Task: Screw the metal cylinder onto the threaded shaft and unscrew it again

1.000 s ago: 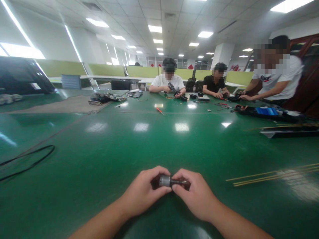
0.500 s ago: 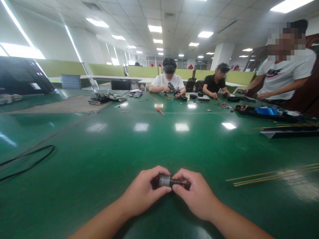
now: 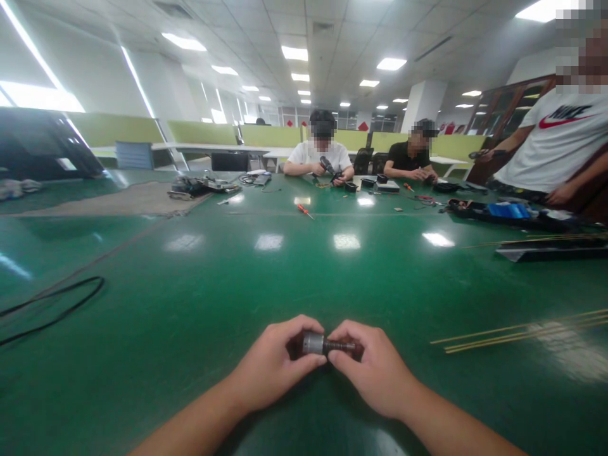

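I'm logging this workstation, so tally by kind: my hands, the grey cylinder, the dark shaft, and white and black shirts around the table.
Hands: 2 (left hand, right hand)
Grey cylinder: 1
Dark shaft: 1
White shirts: 2 (seated person's shirt, standing person's shirt)
Black shirt: 1
Total: 7

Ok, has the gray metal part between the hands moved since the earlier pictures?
No, not noticeably in any direction: the gray metal part keeps its place relative to the orange screwdriver lying farther off on the table.
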